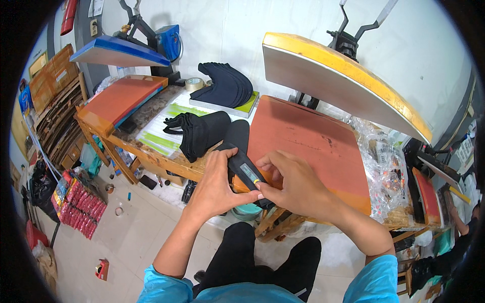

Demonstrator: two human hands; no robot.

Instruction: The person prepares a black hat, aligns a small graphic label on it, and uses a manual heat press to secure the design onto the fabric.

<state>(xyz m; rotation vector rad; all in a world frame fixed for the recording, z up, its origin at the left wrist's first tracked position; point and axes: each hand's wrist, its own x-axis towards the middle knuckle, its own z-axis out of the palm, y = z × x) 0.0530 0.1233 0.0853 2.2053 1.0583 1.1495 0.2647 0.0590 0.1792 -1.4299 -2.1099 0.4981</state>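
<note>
Head: black strip [238, 157] held over the worktop's [161, 164] front edge, at the orange pad's [313, 146] near-left corner. Long axis diagonal, far-left to near-right; pale label [248, 172] runs along it, yellow end near-right. Left hand [214, 184] clamped on strip. Right hand [295, 182]: thumb at label's yellow end, fingers curled; can't tell if gripping.

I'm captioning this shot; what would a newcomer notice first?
Probably the big yellow-edged plate, raised at upper right above a reddish pad. Near centre, the left grip holds a black piece with a pale label, touched by the right grip. Shiny pink packets are stacked at left.
</note>
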